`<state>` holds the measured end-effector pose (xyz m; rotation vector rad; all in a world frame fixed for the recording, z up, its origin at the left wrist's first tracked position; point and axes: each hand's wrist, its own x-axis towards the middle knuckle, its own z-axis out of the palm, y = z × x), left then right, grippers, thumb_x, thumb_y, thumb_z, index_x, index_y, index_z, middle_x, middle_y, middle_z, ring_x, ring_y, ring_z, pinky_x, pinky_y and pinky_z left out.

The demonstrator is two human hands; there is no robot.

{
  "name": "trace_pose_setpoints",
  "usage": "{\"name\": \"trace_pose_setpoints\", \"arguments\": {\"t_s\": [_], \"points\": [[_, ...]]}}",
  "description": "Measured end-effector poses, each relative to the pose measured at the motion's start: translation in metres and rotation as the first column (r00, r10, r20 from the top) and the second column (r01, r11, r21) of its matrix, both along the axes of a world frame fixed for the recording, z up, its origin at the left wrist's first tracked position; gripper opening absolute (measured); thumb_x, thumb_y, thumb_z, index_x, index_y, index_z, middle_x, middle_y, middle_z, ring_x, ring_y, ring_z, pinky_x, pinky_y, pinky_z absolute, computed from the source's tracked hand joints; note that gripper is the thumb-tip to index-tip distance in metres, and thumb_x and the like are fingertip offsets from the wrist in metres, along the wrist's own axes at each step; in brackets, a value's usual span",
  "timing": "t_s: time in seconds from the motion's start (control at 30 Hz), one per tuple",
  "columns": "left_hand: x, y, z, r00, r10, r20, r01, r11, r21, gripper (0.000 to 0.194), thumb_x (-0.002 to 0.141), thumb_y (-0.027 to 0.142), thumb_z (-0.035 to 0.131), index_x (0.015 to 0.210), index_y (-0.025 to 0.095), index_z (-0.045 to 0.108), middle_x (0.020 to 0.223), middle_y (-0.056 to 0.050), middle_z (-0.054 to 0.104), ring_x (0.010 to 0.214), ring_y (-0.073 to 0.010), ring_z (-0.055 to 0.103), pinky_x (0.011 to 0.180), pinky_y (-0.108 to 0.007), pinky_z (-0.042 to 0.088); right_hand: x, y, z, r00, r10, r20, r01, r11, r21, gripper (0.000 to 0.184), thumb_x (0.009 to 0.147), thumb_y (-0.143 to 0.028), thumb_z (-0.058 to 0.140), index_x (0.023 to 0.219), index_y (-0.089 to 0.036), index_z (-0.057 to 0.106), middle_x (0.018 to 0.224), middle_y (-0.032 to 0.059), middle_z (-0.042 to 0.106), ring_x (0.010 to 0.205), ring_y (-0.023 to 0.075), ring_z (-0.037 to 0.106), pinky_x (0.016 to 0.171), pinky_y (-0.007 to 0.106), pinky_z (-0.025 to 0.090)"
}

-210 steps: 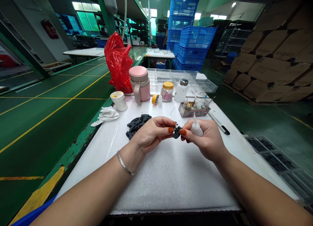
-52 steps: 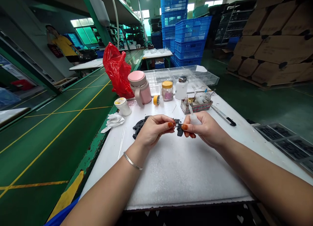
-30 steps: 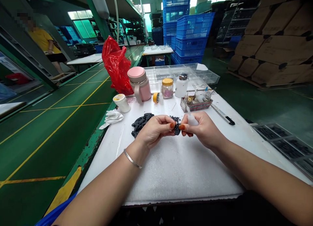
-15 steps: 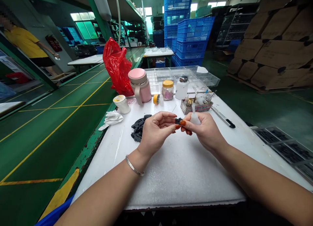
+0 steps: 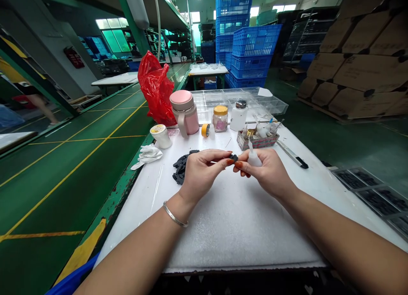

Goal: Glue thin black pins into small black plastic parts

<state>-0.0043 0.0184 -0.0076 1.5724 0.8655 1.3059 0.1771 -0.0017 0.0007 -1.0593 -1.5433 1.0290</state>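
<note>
Over the white foam mat (image 5: pixel 236 227), my left hand (image 5: pixel 202 171) and my right hand (image 5: pixel 266 171) meet fingertip to fingertip. Both pinch one small black plastic part (image 5: pixel 233 158) between thumb and forefinger. My right hand also grips a small white squeeze bottle (image 5: pixel 254 157), its nozzle pointing up. A pile of the same black parts (image 5: pixel 182 167) lies just left of my left hand.
At the back of the table stand a pink mug (image 5: pixel 185 112), a yellow-lidded jar (image 5: pixel 220 118), a white bottle (image 5: pixel 238 115), a white tub (image 5: pixel 160 135), a tape roll (image 5: pixel 204 129), a small tool box (image 5: pixel 258 138) and clear trays (image 5: pixel 236 100). A red bag (image 5: pixel 156 89), crumpled white glove (image 5: pixel 147 154) and knife (image 5: pixel 292 154) lie nearby. Black-part trays (image 5: pixel 371 191) sit right.
My hands stayed together on the black part, turning it slightly; the bottle's nozzle tilted a little. A person in yellow at far left has walked out of sight.
</note>
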Motion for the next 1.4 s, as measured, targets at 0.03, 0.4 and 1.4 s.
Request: {"name": "trace_pose_setpoints", "arguments": {"t_s": [0.03, 0.4, 1.4], "points": [[-0.0005, 0.0008, -0.0004, 1.000, 0.001, 0.000, -0.001, 1.000, -0.015, 0.014, 0.078, 0.028, 0.077, 0.088, 0.018, 0.080, 0.089, -0.007, 0.076, 0.078, -0.0179, 0.069, 0.067, -0.026, 0.057, 0.0000, -0.0004, -0.0004, 1.000, -0.003, 0.002, 0.003, 1.000, -0.002, 0.021, 0.077, -0.035, 0.076, 0.070, -0.015, 0.071, 0.063, 0.0034, 0.067, 0.055, 0.0130, 0.057, 0.052, 0.025, 0.045], [-0.0023, 0.0052, 0.0014, 1.000, -0.024, -0.009, 0.023, 0.998, -0.064, 0.012, 0.078, 0.027, 0.075, 0.082, 0.016, 0.077, 0.081, -0.007, 0.075, 0.072, -0.0166, 0.066, 0.062, -0.025, 0.055, -0.0016, -0.0013, 0.0007, 0.997, -0.043, 0.071, 0.043, 0.999, 0.011, 0.018, 0.076, -0.032, 0.075, 0.070, -0.015, 0.072, 0.062, 0.0036, 0.067, 0.053, 0.0132, 0.058, 0.050, 0.025, 0.046], [-0.0007, 0.0057, -0.0030, 0.998, -0.033, 0.048, 0.037, 0.996, -0.086, 0.008, 0.079, 0.022, 0.072, 0.080, 0.015, 0.075, 0.081, -0.005, 0.073, 0.072, -0.0147, 0.065, 0.065, -0.024, 0.054, -0.0029, -0.0021, 0.0029, 0.993, -0.055, 0.100, 0.054, 0.998, 0.014, 0.018, 0.076, -0.031, 0.074, 0.069, -0.015, 0.072, 0.062, 0.0037, 0.067, 0.052, 0.0126, 0.057, 0.049, 0.025, 0.044]]}}
